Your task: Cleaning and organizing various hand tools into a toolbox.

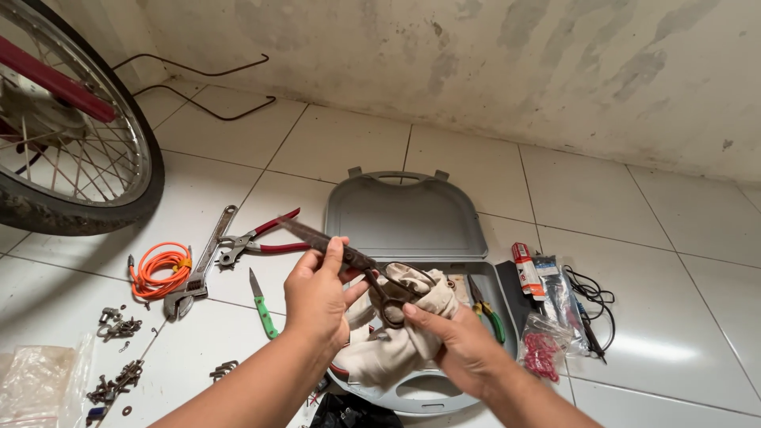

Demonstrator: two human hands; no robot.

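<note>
Right now your left hand [317, 297] has its fingers clenched around the blades of rusty old scissors [353, 265], held above the open grey tool case [412, 218]. Your right hand [464, 345] pinches the handle loop and beige cloth [396, 337] in the case, beside green-handled pliers [485, 311]. On the floor, left: red-handled pliers [258, 239], wrench [198, 269], orange cord [158, 269], green-handled knife [261, 305], loose bolts [119, 329], wheel [71, 135].

Rusty metal scissors [361, 265], beige cloth [396, 333]
</note>
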